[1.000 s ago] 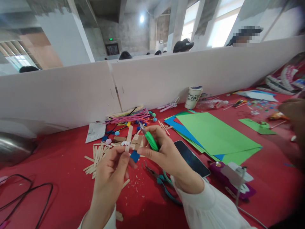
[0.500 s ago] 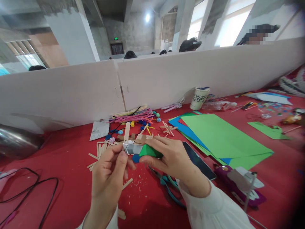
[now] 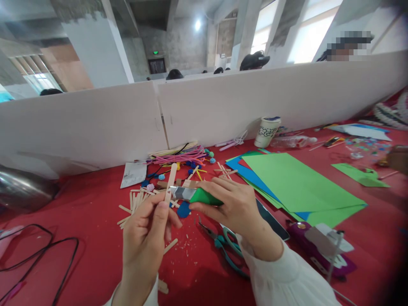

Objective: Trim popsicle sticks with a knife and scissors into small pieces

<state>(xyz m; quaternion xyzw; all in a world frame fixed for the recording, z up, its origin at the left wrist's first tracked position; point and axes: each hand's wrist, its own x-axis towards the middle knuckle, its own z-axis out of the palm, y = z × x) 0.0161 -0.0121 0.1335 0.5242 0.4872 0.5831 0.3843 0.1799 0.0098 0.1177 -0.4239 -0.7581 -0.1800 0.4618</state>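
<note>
Upright in my left hand (image 3: 145, 233) is a wooden craft stick (image 3: 172, 176), pinched between thumb and fingers. My right hand (image 3: 234, 208) grips a utility knife (image 3: 205, 196) by its green handle. The knife's metal front end points left and meets the stick's edge, just above my left thumb. A small notch or pale spot shows on the stick there. Behind and below the knife, a blue round piece (image 3: 184, 210) lies on the red table. Small wood shavings (image 3: 186, 248) are scattered below my hands.
Pliers (image 3: 225, 246) with teal handles lie below my right wrist, beside a phone (image 3: 270, 219). Loose craft sticks (image 3: 135, 204) and pipe cleaners (image 3: 178, 155) are at the back. Coloured paper (image 3: 293, 182), a purple device (image 3: 330, 250) and a paper cup (image 3: 267, 132) stand right.
The knife has drawn slightly up and to the right, so its tip now sits at the stick's right edge rather than across it. The stick leans a little more right.
</note>
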